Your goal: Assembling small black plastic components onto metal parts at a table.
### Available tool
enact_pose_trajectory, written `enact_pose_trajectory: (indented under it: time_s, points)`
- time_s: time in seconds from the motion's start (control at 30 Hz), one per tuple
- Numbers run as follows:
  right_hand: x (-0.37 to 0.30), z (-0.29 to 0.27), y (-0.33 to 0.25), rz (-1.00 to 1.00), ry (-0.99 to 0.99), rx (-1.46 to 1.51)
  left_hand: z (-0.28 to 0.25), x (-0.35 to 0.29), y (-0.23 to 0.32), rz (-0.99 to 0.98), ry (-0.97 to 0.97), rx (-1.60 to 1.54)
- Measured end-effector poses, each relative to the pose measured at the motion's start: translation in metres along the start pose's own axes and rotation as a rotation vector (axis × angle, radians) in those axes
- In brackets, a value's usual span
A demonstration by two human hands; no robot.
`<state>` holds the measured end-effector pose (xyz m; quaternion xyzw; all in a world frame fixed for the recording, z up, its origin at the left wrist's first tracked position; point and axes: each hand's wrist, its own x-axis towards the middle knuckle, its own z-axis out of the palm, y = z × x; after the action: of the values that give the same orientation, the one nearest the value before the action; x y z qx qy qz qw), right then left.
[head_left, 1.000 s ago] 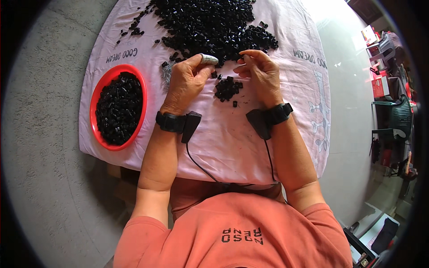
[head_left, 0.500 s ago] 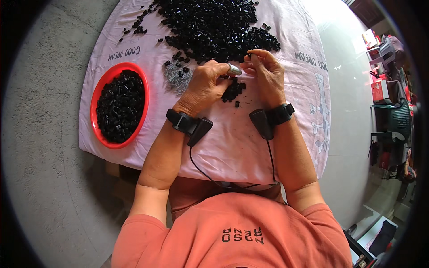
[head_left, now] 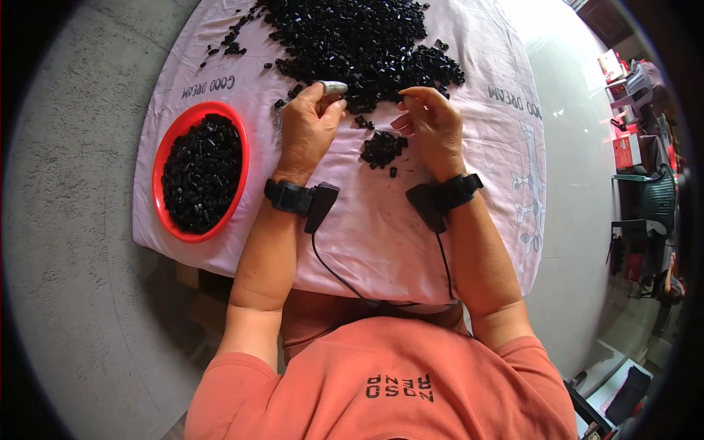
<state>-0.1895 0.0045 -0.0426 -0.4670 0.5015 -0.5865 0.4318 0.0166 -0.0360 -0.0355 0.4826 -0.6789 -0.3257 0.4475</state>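
My left hand (head_left: 308,132) is over the cloth at the near left edge of a big heap of small black plastic pieces (head_left: 345,44). Its fingers are curled with thumb and forefinger close together; whatever lies between them is too small to make out. A silvery-grey cover (head_left: 334,88) wraps the forefinger. To the right, my right hand (head_left: 434,128) pinches a small black plastic piece at the heap's near edge. A smaller cluster of black pieces (head_left: 383,149) lies between the two hands. The thin metal bits are mostly hidden by my left hand.
A red oval basin (head_left: 156,183) full of black pieces stands at the table's left. Pink printed cloth (head_left: 367,242) covers the table. Each wrist wears a black strap with a device and cable (head_left: 323,257). Chairs (head_left: 656,198) and boxes stand off to the far right.
My left hand has moved left and away from the small cluster, now covering the thin metal bits. My right hand has shifted slightly left, still pinching.
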Motion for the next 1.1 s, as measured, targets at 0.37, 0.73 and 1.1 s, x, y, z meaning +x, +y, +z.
enact_pose_trajectory:
  time_s: [0.37,0.73,1.1]
  points:
    - [-0.004,-0.009,-0.017,0.193,-0.314,0.118,-0.05,0.01,-0.001,-0.03,0.004,0.09]
    - [0.002,-0.01,-0.007,0.198,-0.25,0.187,-0.041,0.003,0.004,0.05,-0.141,0.282]
    - [0.0,-0.006,-0.009,0.196,-0.225,0.197,-0.038,0.004,0.0,0.074,-0.098,0.246]
